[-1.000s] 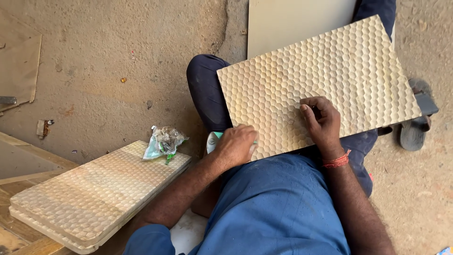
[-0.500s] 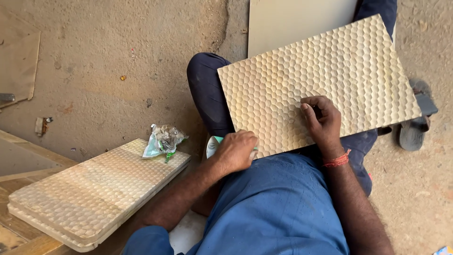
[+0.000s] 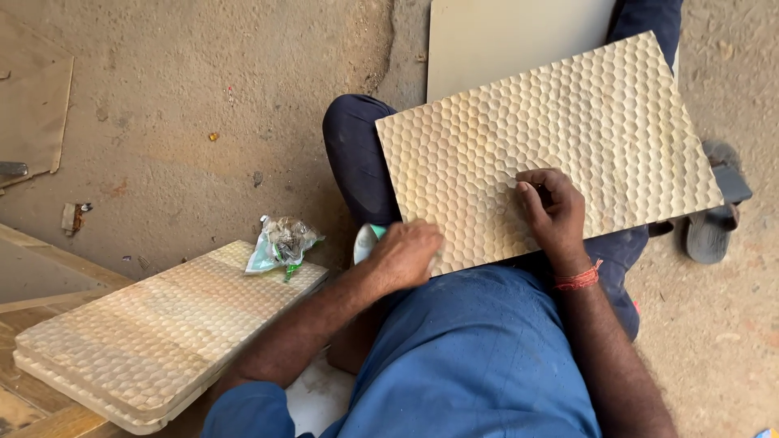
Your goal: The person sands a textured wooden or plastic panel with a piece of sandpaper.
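Observation:
A tan wooden panel carved with a honeycomb pattern rests tilted across my lap. My left hand grips its near left edge, fingers curled over the rim. My right hand presses on the carved face near the lower middle, fingers bent around something small and dark that I cannot make out. A red thread circles my right wrist.
A stack of two similar carved panels lies on the ground to my left, a crumpled plastic wrapper at its far end. A plain flat board lies beyond my knees. A grey sandal sits at right. Dusty concrete floor all around.
My left hand has slid slightly along the panel's near edge. My right hand stays at almost the same spot on the carved face.

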